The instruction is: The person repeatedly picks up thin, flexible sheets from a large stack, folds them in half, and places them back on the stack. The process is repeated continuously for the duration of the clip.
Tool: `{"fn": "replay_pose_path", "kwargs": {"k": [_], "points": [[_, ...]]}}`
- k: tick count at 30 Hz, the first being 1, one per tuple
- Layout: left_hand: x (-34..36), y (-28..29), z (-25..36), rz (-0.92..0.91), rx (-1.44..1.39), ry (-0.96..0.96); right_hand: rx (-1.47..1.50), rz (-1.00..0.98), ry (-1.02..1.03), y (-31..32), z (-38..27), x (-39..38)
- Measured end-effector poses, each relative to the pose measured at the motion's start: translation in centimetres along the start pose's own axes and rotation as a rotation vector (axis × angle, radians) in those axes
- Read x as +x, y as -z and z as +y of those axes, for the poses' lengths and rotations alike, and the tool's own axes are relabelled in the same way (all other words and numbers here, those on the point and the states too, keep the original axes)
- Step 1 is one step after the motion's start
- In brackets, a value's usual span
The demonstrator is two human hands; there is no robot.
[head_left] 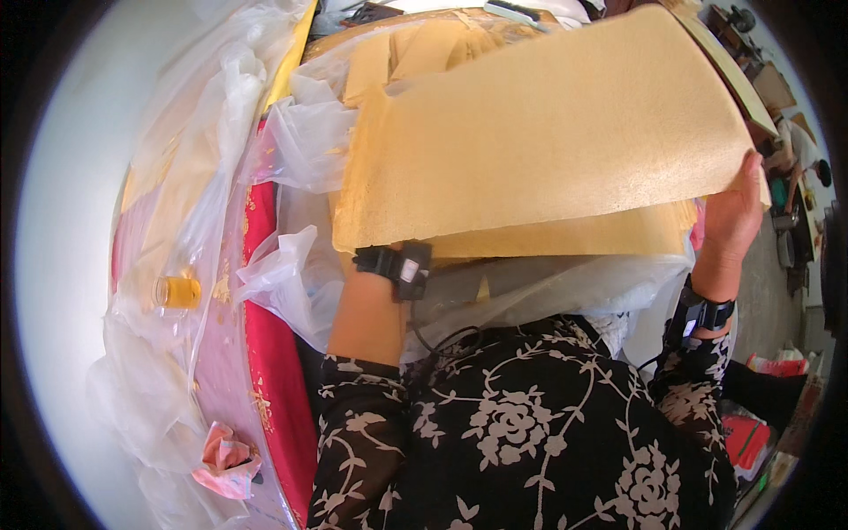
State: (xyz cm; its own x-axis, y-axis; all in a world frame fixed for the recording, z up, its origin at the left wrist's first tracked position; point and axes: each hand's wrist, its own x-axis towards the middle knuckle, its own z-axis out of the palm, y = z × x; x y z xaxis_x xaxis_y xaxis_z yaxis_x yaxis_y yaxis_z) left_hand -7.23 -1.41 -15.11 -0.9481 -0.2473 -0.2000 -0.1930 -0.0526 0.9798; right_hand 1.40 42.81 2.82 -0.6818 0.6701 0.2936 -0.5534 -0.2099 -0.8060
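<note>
A large, thin yellow-tan sheet (548, 132) is raised and tilted in front of me, its right side lifted higher. My right hand (735, 212) grips it at the lower right edge, with the thumb on the facing side. My left forearm (367, 314) reaches up to the sheet's lower left corner. The sheet covers my left hand, so its fingers cannot be seen. Below lies a stack of similar sheets (565, 234), on clear plastic film (565, 287). Both wrists wear black strapped devices.
Smaller tan pieces (424, 51) lie at the back. On the left, a red-edged surface (274, 353) under plastic holds a small jar (177, 292) with yellow contents and a crumpled pink cloth or wrapper (227, 461). Another person (795, 146) bends at the far right.
</note>
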Motion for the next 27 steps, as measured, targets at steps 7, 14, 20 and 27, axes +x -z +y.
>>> {"fn": "replay_pose_path", "kwargs": {"k": [7, 14, 20, 27], "points": [[2.6, 1.8, 1.2, -0.124, -0.575, 0.258, 0.028, 0.008, -0.263, 8.4, 2.0, 4.4], [0.8, 2.0, 3.1, -0.168, -0.037, 0.105, -0.164, 0.037, -0.680, 14.1, 6.8, -0.3], [-4.4, -1.5, 4.2, 0.080, 1.055, -0.358, -0.141, 0.057, -0.723, 14.2, 8.2, -3.0], [-3.5, 6.5, 3.3, 0.232, 0.755, -0.084, 0.138, -0.165, -0.695, 17.0, 7.9, -0.2]]}}
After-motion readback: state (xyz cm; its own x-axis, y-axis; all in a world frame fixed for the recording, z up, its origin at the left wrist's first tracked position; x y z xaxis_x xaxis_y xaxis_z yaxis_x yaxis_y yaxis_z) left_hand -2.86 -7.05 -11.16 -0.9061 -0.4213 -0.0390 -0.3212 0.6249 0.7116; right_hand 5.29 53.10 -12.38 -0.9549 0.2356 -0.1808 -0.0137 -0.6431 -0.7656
